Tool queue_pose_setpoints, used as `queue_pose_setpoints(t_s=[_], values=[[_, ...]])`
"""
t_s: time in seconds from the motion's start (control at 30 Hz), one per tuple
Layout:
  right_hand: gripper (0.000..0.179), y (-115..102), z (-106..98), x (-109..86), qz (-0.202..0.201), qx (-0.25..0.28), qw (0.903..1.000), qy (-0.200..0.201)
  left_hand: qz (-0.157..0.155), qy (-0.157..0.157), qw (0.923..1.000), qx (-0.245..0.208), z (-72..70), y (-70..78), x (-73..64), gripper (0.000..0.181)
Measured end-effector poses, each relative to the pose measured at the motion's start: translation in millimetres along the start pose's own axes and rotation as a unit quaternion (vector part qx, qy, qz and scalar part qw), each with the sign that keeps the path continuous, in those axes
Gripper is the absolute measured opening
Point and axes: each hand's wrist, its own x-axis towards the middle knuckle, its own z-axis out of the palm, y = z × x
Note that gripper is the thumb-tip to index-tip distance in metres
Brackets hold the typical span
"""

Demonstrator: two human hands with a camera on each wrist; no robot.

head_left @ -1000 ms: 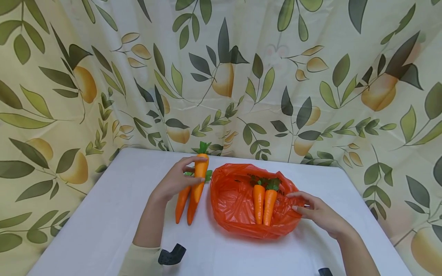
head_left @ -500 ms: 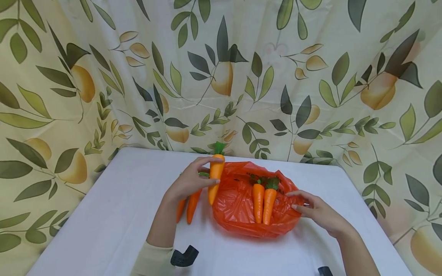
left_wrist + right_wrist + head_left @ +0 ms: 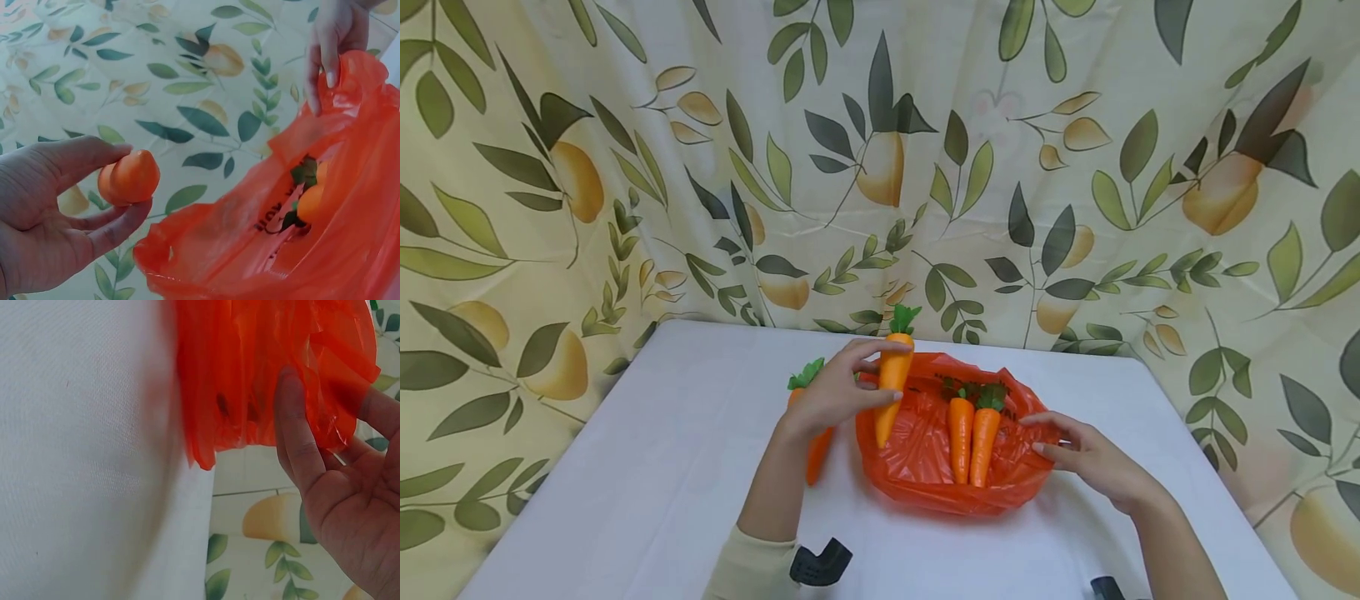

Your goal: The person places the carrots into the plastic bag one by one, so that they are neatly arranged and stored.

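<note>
My left hand [image 3: 838, 387] pinches an orange carrot [image 3: 895, 367] with a green top, leaves up and tip down, over the left side of a red plastic bag [image 3: 917, 467]. In the left wrist view the same carrot [image 3: 131, 178] shows tip-first between thumb and fingers. Two carrots [image 3: 973, 442] lie side by side inside the bag, tops toward the back. At the bag's right rim, my right hand [image 3: 1093, 458] pinches the plastic; the right wrist view shows the thumb [image 3: 294, 406] against the red film.
More carrots [image 3: 818, 457] lie on the white table [image 3: 647, 467] left of the bag, partly hidden behind the left hand and forearm. A leaf-and-fruit patterned curtain [image 3: 850, 167] hangs behind the table. Dark wrist-worn pieces [image 3: 822, 562] show near the front.
The left hand has moved right with its carrot, from above the carrots on the table to over the bag's left side. The right hand stays at the bag's right rim.
</note>
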Motion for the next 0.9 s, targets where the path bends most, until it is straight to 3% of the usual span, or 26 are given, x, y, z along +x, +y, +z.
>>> queue_pose_setpoints(t_s=[0.17, 0.37, 0.73, 0.9], values=[[0.042, 0, 0, -0.4, -0.001, -0.002, 1.0000, 0.001, 0.010, -0.014, 0.9998, 0.007, 11.4, 1.8, 4.1, 0.049], [0.043, 1, 0, -0.5, 0.001, 0.000, 1.0000, 0.000, -0.001, -0.026, 0.9996, 0.008, 31.2, -0.1, 8.9, 0.049], [0.043, 1, 0, 0.4, 0.000, -0.003, 1.0000, -0.002, -0.016, -0.070, 0.9973, -0.018, 61.4, -10.1, 17.3, 0.050], [0.042, 0, 1, 0.9, 0.001, 0.000, 1.0000, -0.002, -0.029, -0.073, 0.9969, -0.006, 72.4, -20.4, 22.0, 0.050]])
